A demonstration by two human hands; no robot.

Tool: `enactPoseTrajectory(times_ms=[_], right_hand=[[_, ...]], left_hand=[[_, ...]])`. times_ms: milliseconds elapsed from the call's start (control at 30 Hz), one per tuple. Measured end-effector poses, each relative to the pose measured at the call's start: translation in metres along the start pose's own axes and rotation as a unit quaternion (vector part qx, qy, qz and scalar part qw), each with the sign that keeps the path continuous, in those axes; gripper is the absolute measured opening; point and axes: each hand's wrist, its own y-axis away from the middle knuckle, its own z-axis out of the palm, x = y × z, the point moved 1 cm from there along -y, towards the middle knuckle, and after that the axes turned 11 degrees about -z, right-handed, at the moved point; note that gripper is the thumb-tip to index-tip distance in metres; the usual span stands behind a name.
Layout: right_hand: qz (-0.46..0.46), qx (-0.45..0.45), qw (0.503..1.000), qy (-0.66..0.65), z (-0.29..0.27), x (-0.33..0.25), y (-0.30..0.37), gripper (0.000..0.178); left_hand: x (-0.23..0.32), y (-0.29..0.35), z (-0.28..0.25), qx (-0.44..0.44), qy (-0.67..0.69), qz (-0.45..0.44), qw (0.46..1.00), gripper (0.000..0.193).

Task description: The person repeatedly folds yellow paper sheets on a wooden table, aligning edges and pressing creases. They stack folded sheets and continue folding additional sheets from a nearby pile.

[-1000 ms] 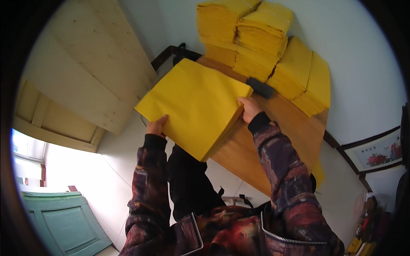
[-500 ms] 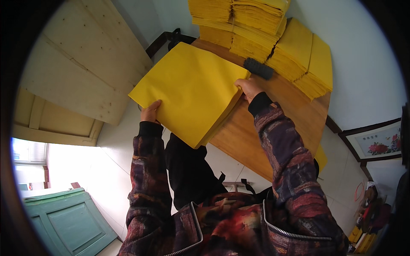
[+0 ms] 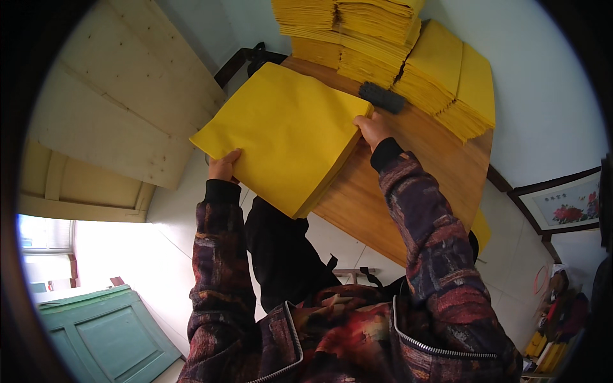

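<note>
A thick stack of yellow paper sheets lies over the left part of the wooden table, its near corner sticking out past the edge above my leg. My left hand grips the stack's left edge, thumb on top and fingers beneath. At the right edge, my right hand pinches the sheets near the far right corner, with its thumb on the top sheet. Just beyond that hand, a dark grey cylindrical brush or roller rests on the table. The undersides of both hands are hidden.
Several tied bundles of yellow paper are piled at the table's back, against the wall. Wooden boards lean at the left, and a green panel stands lower left. A framed flower picture is at the right.
The view has shifted slightly, so the background bundles sit a little further left. Both hands keep their grip on the yellow stack, which has hardly moved.
</note>
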Motion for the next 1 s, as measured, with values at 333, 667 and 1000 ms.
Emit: enactPoseTrajectory(times_ms=[333, 667, 1000], right_hand=[[-0.016, -0.025, 0.990, 0.138, 0.002, 0.003, -0.005, 0.036], [0.050, -0.015, 0.997, 0.056, -0.003, -0.013, 0.000, 0.035], [0.073, -0.039, 0.995, 0.059, -0.005, -0.017, 0.000, 0.033]], left_hand=[[0.018, 0.021, 0.007, -0.009, -0.034, -0.083, 0.996, 0.045], [-0.004, 0.063, 0.009, -0.102, 0.036, -0.161, 0.981, 0.060], [0.021, 0.055, 0.033, -0.079, -0.060, -0.144, 0.985, 0.056]])
